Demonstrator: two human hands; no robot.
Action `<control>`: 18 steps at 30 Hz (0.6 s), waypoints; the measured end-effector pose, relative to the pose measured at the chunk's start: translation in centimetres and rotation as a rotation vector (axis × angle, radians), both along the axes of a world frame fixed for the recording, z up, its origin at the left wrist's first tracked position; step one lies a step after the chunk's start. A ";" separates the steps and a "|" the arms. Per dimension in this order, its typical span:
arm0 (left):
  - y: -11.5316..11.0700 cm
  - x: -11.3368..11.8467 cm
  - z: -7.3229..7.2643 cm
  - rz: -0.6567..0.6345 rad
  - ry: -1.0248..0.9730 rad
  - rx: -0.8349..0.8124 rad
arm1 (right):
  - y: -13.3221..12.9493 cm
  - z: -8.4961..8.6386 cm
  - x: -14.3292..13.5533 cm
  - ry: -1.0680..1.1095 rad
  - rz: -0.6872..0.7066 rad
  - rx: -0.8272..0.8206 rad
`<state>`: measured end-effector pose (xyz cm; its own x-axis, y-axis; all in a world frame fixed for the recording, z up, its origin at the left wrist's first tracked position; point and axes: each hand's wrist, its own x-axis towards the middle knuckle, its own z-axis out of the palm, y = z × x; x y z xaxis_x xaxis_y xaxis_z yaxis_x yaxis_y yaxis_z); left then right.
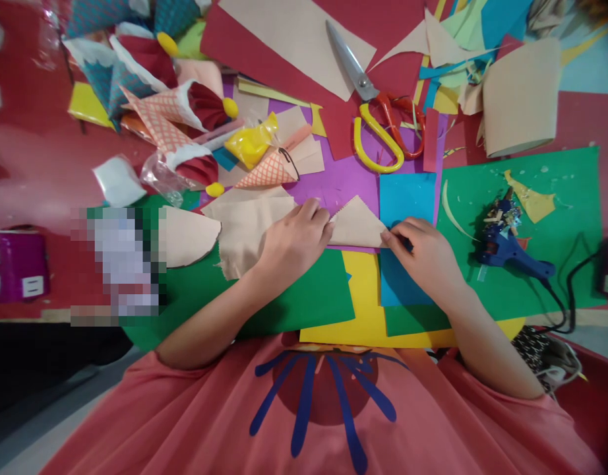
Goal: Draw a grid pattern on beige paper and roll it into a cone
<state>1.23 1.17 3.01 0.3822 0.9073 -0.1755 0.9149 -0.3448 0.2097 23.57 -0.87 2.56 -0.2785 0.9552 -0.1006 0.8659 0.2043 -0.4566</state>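
Observation:
A beige triangular piece of fabric with a jagged edge is stretched between my two hands. My left hand has its fingers curled over the left corner. The thumb and forefinger of my right hand pinch the right corner, above a blue sheet. Left of my left hand lies a crumpled beige cloth with frayed edges, and beside it a pale cut piece with a rounded edge. Scissors with red and yellow handles rest open beyond the fabric.
At right a blue glue gun with a black cord lies on a green sheet. Patterned fabric cones with white trim crowd the far left. A beige roll stands at the far right. A yellow sheet lies near me.

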 end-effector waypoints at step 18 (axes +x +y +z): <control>0.2 0.1 -0.2 -0.017 0.016 0.023 | 0.3 0.0 -0.3 -0.048 -0.009 0.017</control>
